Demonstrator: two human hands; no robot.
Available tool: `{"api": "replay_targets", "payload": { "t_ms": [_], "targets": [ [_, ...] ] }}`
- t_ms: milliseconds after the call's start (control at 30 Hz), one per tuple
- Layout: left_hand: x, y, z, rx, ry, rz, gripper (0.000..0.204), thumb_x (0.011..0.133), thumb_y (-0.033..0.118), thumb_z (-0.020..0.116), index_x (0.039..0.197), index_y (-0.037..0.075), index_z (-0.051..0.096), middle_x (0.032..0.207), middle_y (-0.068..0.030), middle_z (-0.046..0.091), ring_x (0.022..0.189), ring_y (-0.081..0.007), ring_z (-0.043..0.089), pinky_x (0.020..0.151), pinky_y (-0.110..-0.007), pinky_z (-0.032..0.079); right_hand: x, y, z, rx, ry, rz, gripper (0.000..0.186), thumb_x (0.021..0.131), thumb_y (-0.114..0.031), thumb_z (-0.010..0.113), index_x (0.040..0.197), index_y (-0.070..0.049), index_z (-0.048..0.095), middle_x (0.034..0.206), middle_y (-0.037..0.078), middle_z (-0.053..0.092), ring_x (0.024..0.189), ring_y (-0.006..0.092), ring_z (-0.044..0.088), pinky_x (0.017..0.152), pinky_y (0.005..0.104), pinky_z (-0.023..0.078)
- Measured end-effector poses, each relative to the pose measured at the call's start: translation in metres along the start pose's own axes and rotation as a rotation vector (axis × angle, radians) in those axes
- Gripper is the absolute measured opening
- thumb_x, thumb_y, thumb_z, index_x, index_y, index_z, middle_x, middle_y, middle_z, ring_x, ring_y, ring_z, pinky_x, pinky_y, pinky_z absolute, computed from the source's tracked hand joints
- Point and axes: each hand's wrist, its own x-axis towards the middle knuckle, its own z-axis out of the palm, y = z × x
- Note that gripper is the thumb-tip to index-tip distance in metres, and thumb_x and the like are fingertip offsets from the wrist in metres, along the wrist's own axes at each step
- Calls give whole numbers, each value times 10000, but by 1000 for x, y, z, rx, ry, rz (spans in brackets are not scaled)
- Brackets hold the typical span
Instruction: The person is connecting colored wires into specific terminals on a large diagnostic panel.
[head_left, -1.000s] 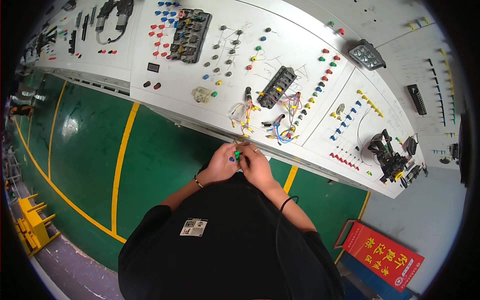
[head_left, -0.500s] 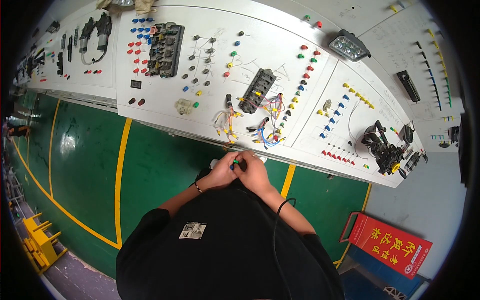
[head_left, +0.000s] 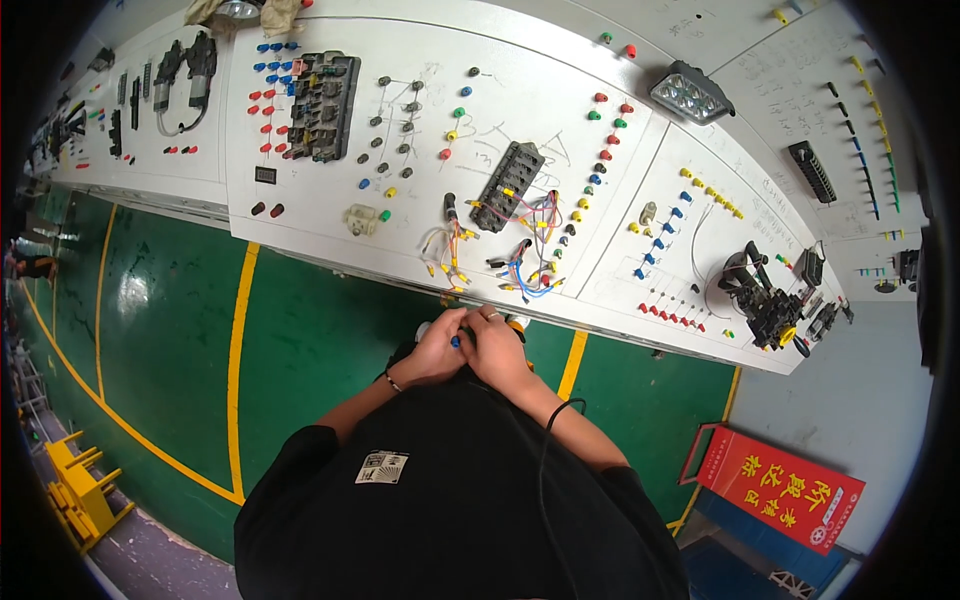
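Observation:
My left hand [head_left: 436,354] and my right hand [head_left: 498,352] meet in front of my body, just off the panel's near edge. Between them shows the end of a small blue cylindrical piece [head_left: 456,342], closed in the left hand's fingers. The right fingers are curled against the left ones; what they hold is hidden. Beyond the hands, on the white panel [head_left: 330,225], loose wires with yellow ends [head_left: 455,250] lie beside a black multi-slot block [head_left: 508,187]. Blue and pink wires [head_left: 535,285] hang near the panel's front edge.
A large black fuse box [head_left: 325,105] and rows of coloured terminals [head_left: 268,95] sit on the panel's left. Toward the right are a rectangular lamp [head_left: 692,92] and a black switch assembly [head_left: 765,300]. A black cable [head_left: 546,470] runs down past my right arm.
Both hands have shifted slightly left and down, still together. The green bit seen between the fingers earlier is now hidden, while the blue end shows more. The view has tilted slightly.

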Motion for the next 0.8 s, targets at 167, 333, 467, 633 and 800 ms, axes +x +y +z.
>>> {"api": "replay_targets", "payload": {
  "t_ms": [167, 333, 467, 633, 800],
  "targets": [
    [-8, 19, 2, -525, -500, -84, 432, 1019, 326, 397, 1269, 2, 536, 1196, -128, 617, 1141, -265, 593, 1072, -404, 419, -1, -5, -14, 317, 114, -18, 120, 885, -53, 641, 992, -13, 605, 908, 182, 603, 814, 349, 627, 705, 403, 525],
    [-31, 41, 34, -260, -165, -86, 577, 1028, 361, 306, 1386, -73, 431, 1412, -225, 505, 1306, -344, 503, 1116, -446, 385, 2, 14, -68, 521, 484, 28, 142, 899, -38, 697, 1013, -4, 618, 787, -20, 572, 702, 57, 533, 627, 209, 442],
    [-38, 52, 45, -258, -121, -80, 555, 1024, 339, 339, 1375, -79, 441, 1408, -222, 508, 1318, -369, 485, 1124, -446, 377, 35, 45, -115, 376, 833, 75, 151, 880, -19, 716, 1009, 11, 644, 812, -23, 551, 706, 54, 495, 641, 192, 422],
    [-39, 49, 43, -221, -134, -84, 542, 1024, 325, 336, 1375, -73, 441, 1412, -222, 504, 1299, -366, 503, 1111, -438, 393, 74, 59, -129, 229, 846, -45, 171, 876, -21, 714, 1028, 21, 648, 829, 15, 577, 710, 72, 530, 656, 212, 451],
    [-44, 47, 39, -202, -114, -31, 536, 1021, 316, 337, 1376, -73, 438, 1405, -221, 508, 1284, -364, 514, 1105, -442, 402, 96, 62, -135, 73, 887, -77, 166, 828, 11, 706, 988, 13, 661, 786, 72, 577, 620, 131, 542, 602, 268, 458]
  ]
}}
